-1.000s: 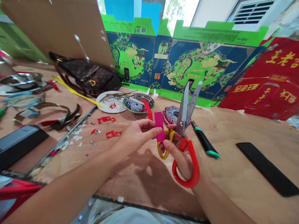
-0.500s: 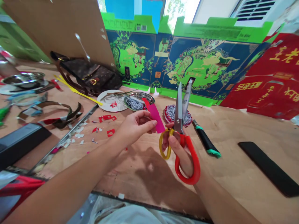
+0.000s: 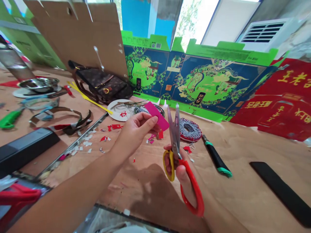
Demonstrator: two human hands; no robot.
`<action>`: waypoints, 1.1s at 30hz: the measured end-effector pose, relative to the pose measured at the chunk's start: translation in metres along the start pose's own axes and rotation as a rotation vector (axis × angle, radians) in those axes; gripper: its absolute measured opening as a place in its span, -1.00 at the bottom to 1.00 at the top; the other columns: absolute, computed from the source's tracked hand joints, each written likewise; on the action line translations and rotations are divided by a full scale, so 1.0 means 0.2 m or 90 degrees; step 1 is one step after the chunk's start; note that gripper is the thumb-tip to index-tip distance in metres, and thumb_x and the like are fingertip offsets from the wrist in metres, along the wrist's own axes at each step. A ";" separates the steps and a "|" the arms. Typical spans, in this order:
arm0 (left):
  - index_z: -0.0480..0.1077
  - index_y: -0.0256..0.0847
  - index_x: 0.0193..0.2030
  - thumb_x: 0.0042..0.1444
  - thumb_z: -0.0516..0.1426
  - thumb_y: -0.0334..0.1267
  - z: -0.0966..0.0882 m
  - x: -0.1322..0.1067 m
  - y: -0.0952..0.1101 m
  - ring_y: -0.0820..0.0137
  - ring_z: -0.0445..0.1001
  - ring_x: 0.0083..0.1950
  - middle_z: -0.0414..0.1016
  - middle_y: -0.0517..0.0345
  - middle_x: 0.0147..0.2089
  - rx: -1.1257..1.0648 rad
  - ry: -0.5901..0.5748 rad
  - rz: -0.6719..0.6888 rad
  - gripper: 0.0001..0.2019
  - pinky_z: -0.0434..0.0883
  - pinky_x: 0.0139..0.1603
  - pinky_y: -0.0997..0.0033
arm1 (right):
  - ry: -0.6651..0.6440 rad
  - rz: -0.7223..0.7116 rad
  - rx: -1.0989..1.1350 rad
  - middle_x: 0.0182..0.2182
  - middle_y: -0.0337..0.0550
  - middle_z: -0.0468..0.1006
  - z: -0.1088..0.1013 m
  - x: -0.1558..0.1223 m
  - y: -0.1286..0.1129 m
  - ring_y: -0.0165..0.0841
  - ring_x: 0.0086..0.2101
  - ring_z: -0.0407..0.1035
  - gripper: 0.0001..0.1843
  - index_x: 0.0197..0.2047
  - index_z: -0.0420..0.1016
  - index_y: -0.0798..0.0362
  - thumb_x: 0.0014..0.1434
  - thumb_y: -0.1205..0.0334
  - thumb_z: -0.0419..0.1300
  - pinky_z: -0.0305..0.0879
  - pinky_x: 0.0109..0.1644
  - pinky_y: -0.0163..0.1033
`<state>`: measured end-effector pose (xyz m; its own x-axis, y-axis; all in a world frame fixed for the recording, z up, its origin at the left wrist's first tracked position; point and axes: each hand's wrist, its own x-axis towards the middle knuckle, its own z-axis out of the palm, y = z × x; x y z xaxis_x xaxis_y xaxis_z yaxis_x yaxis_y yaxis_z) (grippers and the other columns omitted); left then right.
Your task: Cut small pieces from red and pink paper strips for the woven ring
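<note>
Between thumb and fingers, my left hand (image 3: pixel 138 127) pinches a magenta piece of paper (image 3: pixel 159 117). A small red bit (image 3: pixel 160 134) shows just below that paper. My right hand (image 3: pixel 186 176) grips a pair of scissors (image 3: pixel 175 142) with one yellow and one red-orange handle loop. Their blades point up and stand slightly apart, just right of the paper and not touching it. Behind the scissors lies a round woven ring (image 3: pixel 190 130) in dark, white and red. Red scraps (image 3: pixel 187 149) rest beside it on the wooden table (image 3: pixel 230 139).
A black and green-handled tool (image 3: pixel 217 157) and a black flat object (image 3: pixel 279 191) lie to the right. At the back are a white plate (image 3: pixel 116 113), a brown bag (image 3: pixel 107 85) and patterned cardboard (image 3: pixel 213 81). White paper scraps (image 3: pixel 87 143) litter the left.
The view has tilted up a little. The magenta paper has turned in my left hand, its red strip no longer above it. The scissors have moved slightly left and their blades have opened somewhat more.
</note>
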<state>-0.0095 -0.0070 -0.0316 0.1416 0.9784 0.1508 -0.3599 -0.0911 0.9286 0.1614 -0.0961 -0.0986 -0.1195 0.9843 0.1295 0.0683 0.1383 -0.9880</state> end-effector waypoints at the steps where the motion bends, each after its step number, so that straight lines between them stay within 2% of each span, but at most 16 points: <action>1: 0.43 -0.25 -0.39 0.02 0.37 -0.14 0.00 0.00 0.00 0.46 0.55 -0.41 0.58 0.19 -0.44 0.000 -0.005 0.003 -0.74 0.52 -0.32 0.49 | -0.012 0.000 0.005 0.03 -0.02 0.49 0.00 -0.01 0.00 -0.27 -0.10 0.47 -0.60 0.16 0.40 0.07 0.35 0.04 0.17 0.49 -0.06 -0.06; 5: 0.43 -0.24 -0.38 0.04 0.35 -0.14 0.00 0.00 -0.01 0.45 0.56 -0.40 0.59 0.18 -0.42 0.006 -0.005 0.010 -0.75 0.52 -0.31 0.48 | -0.040 0.002 0.017 -0.24 -0.06 0.47 0.01 -0.02 -0.01 -0.25 -0.32 0.40 -0.24 0.18 0.36 -0.05 0.14 -0.43 0.11 0.42 -0.31 -0.14; 7: 0.43 -0.24 -0.37 0.01 0.37 -0.13 0.00 0.00 -0.01 0.43 0.57 -0.38 0.59 0.19 -0.42 0.006 0.003 0.004 -0.74 0.52 -0.31 0.47 | -0.043 0.010 0.016 -0.28 -0.07 0.43 0.02 -0.02 -0.02 -0.21 -0.32 0.37 -0.18 0.17 0.35 -0.10 0.07 -0.52 0.09 0.38 -0.33 -0.12; 14: 0.40 -0.22 -0.42 0.04 0.34 -0.14 0.02 -0.02 0.00 0.44 0.56 -0.40 0.58 0.21 -0.43 0.028 0.016 0.023 -0.75 0.53 -0.28 0.45 | -0.057 0.035 0.021 -0.33 -0.12 0.37 0.03 -0.01 -0.02 -0.28 -0.43 0.27 -0.17 0.14 0.34 -0.13 0.03 -0.56 0.07 0.27 -0.44 -0.18; 21: 0.41 -0.23 -0.41 0.05 0.33 -0.15 0.02 -0.03 0.01 0.45 0.56 -0.39 0.58 0.22 -0.41 0.049 0.018 0.030 -0.76 0.53 -0.27 0.47 | -0.053 0.036 0.019 -0.32 -0.12 0.38 0.04 -0.01 -0.02 -0.30 -0.44 0.25 -0.21 0.12 0.37 -0.12 0.06 -0.52 0.08 0.24 -0.44 -0.19; 33: 0.43 -0.25 -0.38 0.03 0.34 -0.13 0.02 -0.02 0.00 0.42 0.58 -0.38 0.57 0.20 -0.44 0.045 0.020 0.016 -0.75 0.55 -0.26 0.44 | -0.063 0.046 0.018 -0.30 -0.10 0.39 0.03 -0.02 -0.02 -0.29 -0.40 0.27 -0.18 0.15 0.35 -0.09 0.06 -0.53 0.08 0.30 -0.40 -0.20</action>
<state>-0.0069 -0.0108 -0.0312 0.1045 0.9807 0.1650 -0.2970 -0.1276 0.9463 0.1563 -0.1020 -0.0964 -0.2127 0.9758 0.0506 0.0521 0.0631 -0.9967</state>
